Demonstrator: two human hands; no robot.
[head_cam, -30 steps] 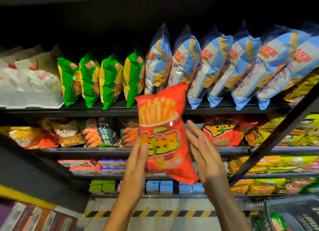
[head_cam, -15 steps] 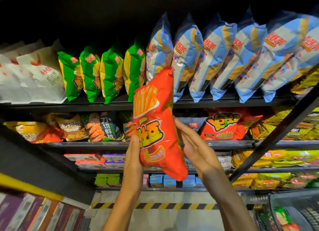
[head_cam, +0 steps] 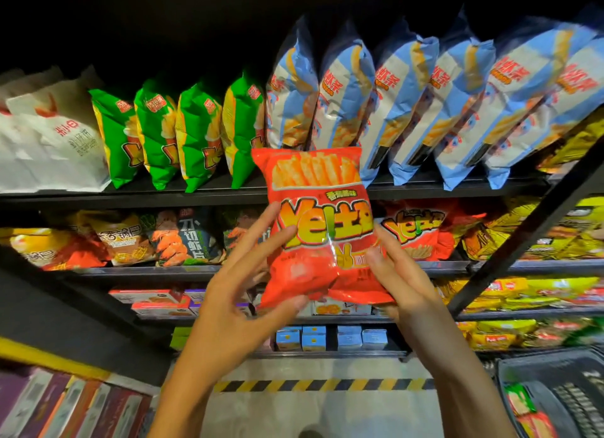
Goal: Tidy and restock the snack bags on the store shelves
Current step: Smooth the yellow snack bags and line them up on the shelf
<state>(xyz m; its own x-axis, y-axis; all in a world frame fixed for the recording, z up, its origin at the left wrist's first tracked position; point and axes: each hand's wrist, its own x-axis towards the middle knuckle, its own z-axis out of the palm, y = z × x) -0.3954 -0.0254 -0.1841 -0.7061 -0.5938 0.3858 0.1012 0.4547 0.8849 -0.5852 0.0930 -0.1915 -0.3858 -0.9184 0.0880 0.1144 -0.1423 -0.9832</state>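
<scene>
Head view: a red snack bag [head_cam: 318, 222] is held upright at frame centre, front facing the camera, before the shelf edge [head_cam: 196, 194]; the left hand [head_cam: 243, 293] pinches its lower left side, thumb under the bottom corner; the right hand [head_cam: 397, 280] grips its lower right edge; green bags [head_cam: 199, 136] and blue bags [head_cam: 402, 110] stand along the upper shelf; a basket [head_cam: 555, 395] sits lower right.

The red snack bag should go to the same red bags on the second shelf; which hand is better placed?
Probably the right hand: it pinches the red snack bag on the side nearest the matching red bags.
</scene>
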